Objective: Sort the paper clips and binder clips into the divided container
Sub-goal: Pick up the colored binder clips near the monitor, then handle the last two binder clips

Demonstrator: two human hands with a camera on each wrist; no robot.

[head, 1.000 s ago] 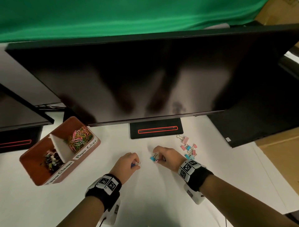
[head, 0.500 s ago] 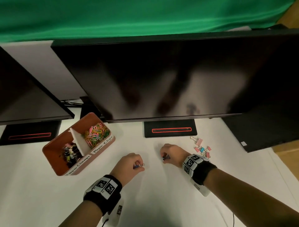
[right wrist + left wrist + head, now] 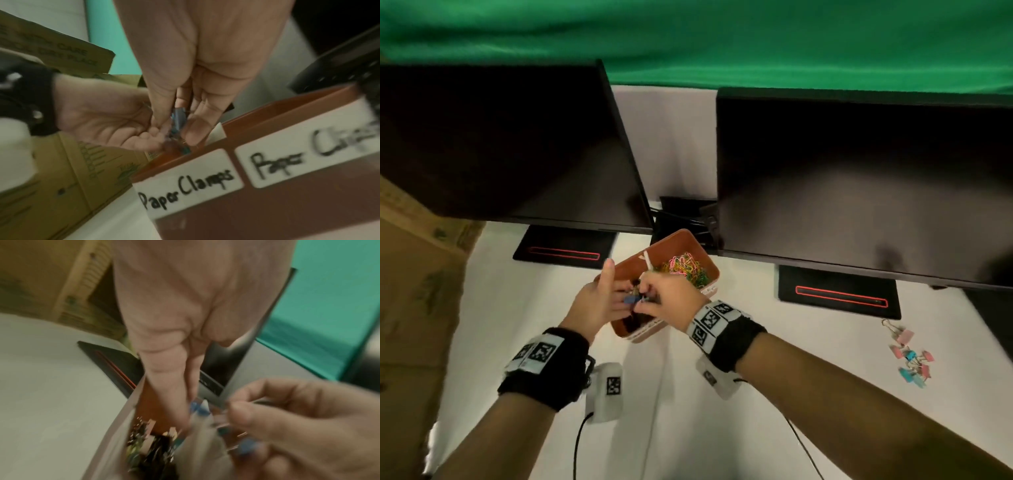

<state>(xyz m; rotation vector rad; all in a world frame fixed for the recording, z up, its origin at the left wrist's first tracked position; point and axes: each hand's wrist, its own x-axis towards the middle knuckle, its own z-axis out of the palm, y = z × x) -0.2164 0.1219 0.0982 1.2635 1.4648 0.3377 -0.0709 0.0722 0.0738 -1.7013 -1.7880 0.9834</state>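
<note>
A: Nearest to us, both forearms reach in, banded at the wrists, over the white table.

B: And the hands meet right over the near compartment of the divided container. The left hand lies palm up, fingers relaxed and thumb raised, with a blue binder clip lying on its fingers.

A: The right hand is beside it, fingertips pinching a blue clip, clearest in the right wrist view. That compartment's label reads "Paper Clamps", and dark clips already lie inside.

B: Over to the right, well apart on the table, a small cluster of pink and blue binder clips waits.

A: Just beyond the hands, the far compartment holds the colourful paper clips.

B: Farthest back, two dark monitors and a green backdrop.
</note>
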